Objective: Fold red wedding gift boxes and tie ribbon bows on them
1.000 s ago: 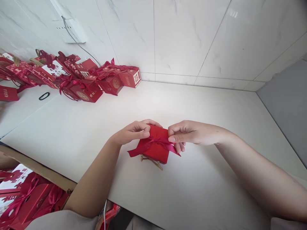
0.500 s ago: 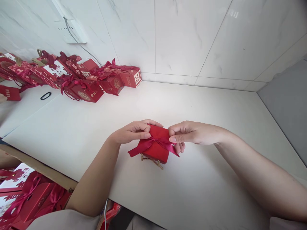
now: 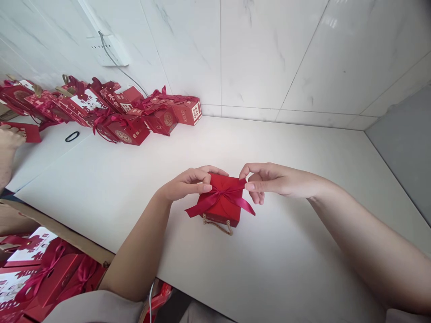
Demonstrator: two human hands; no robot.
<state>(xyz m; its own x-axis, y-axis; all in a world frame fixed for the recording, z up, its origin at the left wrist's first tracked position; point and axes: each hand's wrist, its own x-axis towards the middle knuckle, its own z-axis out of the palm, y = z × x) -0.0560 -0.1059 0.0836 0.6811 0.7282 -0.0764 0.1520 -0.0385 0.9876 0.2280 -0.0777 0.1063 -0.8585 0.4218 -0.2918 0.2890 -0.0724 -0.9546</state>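
Left hand (image 3: pixel 185 183) pinches ribbon (image 3: pixel 220 193) at its left loop, other fingers at box (image 3: pixel 225 210)'s far edge; right hand (image 3: pixel 271 180) pinches the right loop tip; box sits shut on table (image 3: pixel 276 264) between them, rope handle (image 3: pixel 217 226) near side; knot made, tails out; bow looks nearly done, loops not yet released; more boxes (image 3: pixel 161 119) far left.

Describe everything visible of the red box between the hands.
The red box looks like card, with curved seams across its top. A magenta, satin-looking ribbon is knotted over that top, tails spread. A tan twisted cord handle shows at its near side. It sits closed on the white table, slightly turned. The left hand touches its far-left corner; the right hand pinches the ribbon near its right edge.
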